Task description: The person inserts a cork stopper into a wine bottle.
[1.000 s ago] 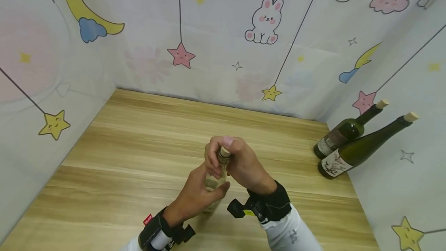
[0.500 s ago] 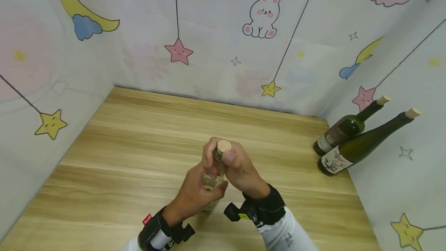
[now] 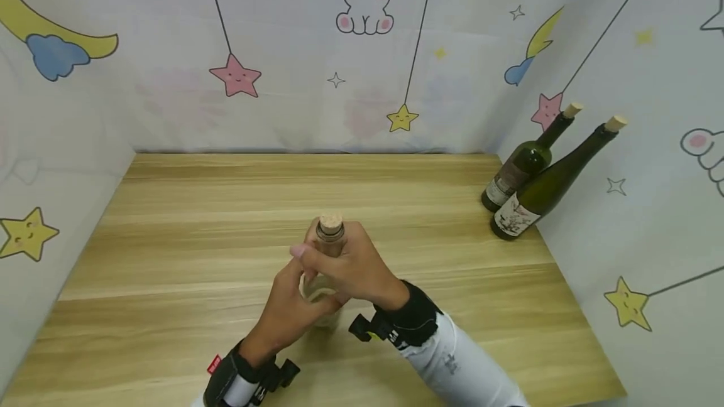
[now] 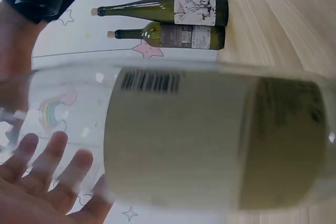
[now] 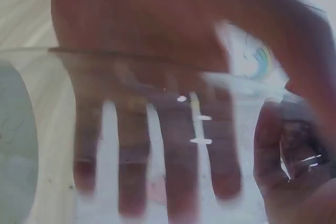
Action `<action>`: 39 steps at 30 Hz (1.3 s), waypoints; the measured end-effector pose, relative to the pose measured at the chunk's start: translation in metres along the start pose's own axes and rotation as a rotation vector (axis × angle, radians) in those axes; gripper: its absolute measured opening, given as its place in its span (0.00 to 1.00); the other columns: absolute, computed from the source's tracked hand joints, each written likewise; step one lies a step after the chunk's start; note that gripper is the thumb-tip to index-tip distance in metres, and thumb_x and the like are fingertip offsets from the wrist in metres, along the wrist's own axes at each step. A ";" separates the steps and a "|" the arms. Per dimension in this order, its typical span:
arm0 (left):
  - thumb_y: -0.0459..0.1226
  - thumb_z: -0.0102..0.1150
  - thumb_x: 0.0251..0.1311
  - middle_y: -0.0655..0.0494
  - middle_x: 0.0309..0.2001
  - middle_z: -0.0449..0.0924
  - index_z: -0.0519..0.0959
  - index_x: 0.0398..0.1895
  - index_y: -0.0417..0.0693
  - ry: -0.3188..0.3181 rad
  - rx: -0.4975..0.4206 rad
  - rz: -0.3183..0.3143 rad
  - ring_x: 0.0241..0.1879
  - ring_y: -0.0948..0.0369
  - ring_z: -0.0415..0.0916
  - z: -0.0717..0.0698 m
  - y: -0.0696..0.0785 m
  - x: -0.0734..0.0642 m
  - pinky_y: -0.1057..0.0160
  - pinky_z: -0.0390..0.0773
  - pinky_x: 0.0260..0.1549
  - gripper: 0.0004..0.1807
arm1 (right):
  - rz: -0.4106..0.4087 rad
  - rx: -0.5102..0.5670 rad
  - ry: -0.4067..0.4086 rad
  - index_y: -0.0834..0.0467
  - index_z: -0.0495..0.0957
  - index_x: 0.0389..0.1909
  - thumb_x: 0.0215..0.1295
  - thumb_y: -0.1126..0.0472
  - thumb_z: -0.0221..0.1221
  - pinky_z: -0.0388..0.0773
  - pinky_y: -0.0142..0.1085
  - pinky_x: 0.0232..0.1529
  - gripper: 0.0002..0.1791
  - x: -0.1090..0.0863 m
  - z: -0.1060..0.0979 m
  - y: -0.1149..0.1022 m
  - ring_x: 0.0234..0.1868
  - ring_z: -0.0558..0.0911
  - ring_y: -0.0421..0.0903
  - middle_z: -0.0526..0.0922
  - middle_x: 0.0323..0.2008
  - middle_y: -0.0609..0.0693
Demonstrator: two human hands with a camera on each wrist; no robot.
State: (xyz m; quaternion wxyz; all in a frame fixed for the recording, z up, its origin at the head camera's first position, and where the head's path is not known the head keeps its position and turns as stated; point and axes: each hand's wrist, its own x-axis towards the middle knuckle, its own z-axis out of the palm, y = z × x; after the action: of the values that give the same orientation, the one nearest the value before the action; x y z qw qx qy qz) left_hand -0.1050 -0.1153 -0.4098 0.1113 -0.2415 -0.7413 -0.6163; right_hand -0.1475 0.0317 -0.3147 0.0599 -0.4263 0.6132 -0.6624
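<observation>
A clear glass bottle [image 3: 330,246] stands on the table, a pale cork [image 3: 330,223] in its mouth. Its beige label with a barcode [image 4: 173,140] fills much of the left wrist view. My left hand [image 3: 283,306] holds the bottle's body, thumb toward me. Higher up, my right hand [image 3: 362,269] grips the neck below the cork, its thumb lying across the near side. Parts of both hands hide the middle of the bottle in the head view. Through the glass, several blurred fingers [image 5: 181,166] show in the right wrist view.
Two dark green corked wine bottles, one with a dark label [image 3: 519,171] and one with a white floral label [image 3: 548,184], stand at the table's right edge. The wood-grain table [image 3: 186,225] is enclosed by printed cloth walls [image 3: 294,124].
My right thumb has moved down from beside the cork to lie across the neck. The head view has shifted, so the wine bottles appear higher and further left. My left hand keeps its hold.
</observation>
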 end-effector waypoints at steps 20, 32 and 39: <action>0.27 0.67 0.61 0.53 0.65 0.72 0.67 0.70 0.46 0.117 0.061 -0.059 0.67 0.55 0.65 -0.033 -0.008 -0.006 0.57 0.62 0.66 0.34 | -0.009 -0.216 0.845 0.78 0.68 0.23 0.68 0.72 0.62 0.78 0.37 0.25 0.18 -0.099 -0.219 -0.073 0.18 0.74 0.52 0.71 0.19 0.60; 0.28 0.65 0.63 0.54 0.65 0.72 0.67 0.70 0.52 0.151 0.099 -0.081 0.66 0.57 0.66 -0.039 -0.013 -0.008 0.60 0.63 0.65 0.33 | -0.033 -0.118 1.125 0.79 0.70 0.25 0.59 0.74 0.68 0.78 0.37 0.18 0.16 -0.139 -0.293 -0.080 0.13 0.72 0.54 0.71 0.16 0.62; 0.31 0.65 0.65 0.56 0.64 0.73 0.68 0.69 0.53 0.156 0.116 -0.110 0.65 0.59 0.66 -0.038 -0.014 -0.011 0.62 0.63 0.64 0.31 | 0.088 -0.108 1.212 0.76 0.72 0.27 0.58 0.70 0.71 0.80 0.37 0.20 0.17 -0.150 -0.309 -0.074 0.14 0.74 0.53 0.73 0.18 0.61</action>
State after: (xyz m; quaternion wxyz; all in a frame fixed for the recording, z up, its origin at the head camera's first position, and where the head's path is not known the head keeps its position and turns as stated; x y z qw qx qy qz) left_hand -0.1076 -0.1558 -0.4186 0.1482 -0.1447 -0.7770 -0.5945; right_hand -0.2175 0.3756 -0.2887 -0.2943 0.0500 0.5878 -0.7519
